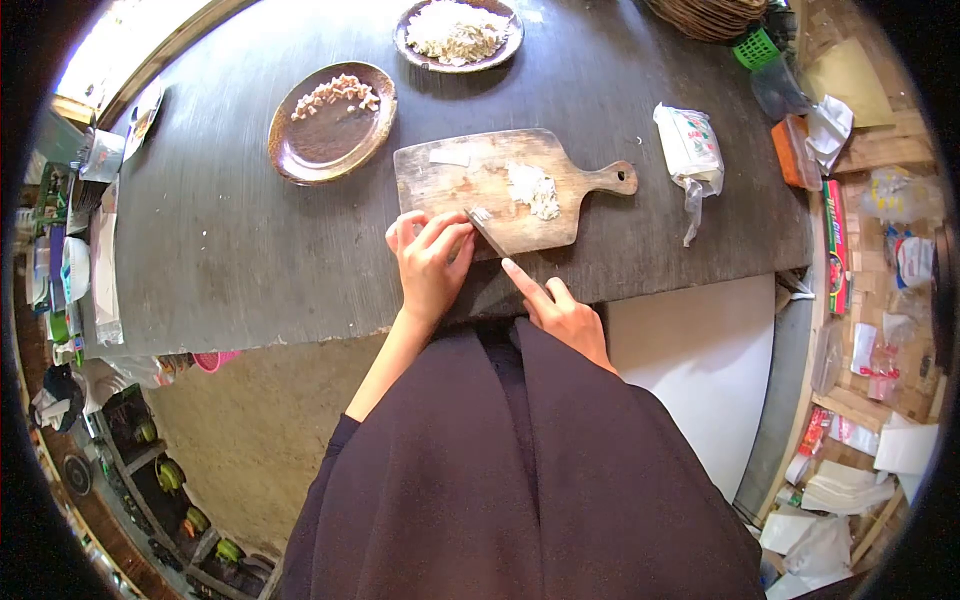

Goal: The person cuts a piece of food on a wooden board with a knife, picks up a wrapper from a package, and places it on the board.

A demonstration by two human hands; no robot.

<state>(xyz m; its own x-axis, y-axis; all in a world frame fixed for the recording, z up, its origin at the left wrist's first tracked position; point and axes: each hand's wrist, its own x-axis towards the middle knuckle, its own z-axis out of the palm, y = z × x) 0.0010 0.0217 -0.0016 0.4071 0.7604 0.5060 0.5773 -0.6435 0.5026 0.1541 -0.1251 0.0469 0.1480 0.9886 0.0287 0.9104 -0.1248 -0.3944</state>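
My right hand (568, 322) grips a knife (488, 236), index finger stretched along it, blade angled up and left over the wooden cutting board (480, 165). On the board's near left part, my left hand (432, 262) has its fingers bent and pressed down close beside the blade. Whatever lies under those fingertips is hidden. A few small white bits (480, 214) lie at the blade. Further right on the board is a small heap of chopped white pieces (534, 191). One flat pale piece (450, 157) rests near the far edge.
Beyond the board stand a brown plate (330, 145) with small pinkish-brown pieces and a bowl (402, 42) heaped with white shreds. A white plastic packet (690, 145) lies right of the board's handle. The dark table's (230, 250) near edge runs just before my body.
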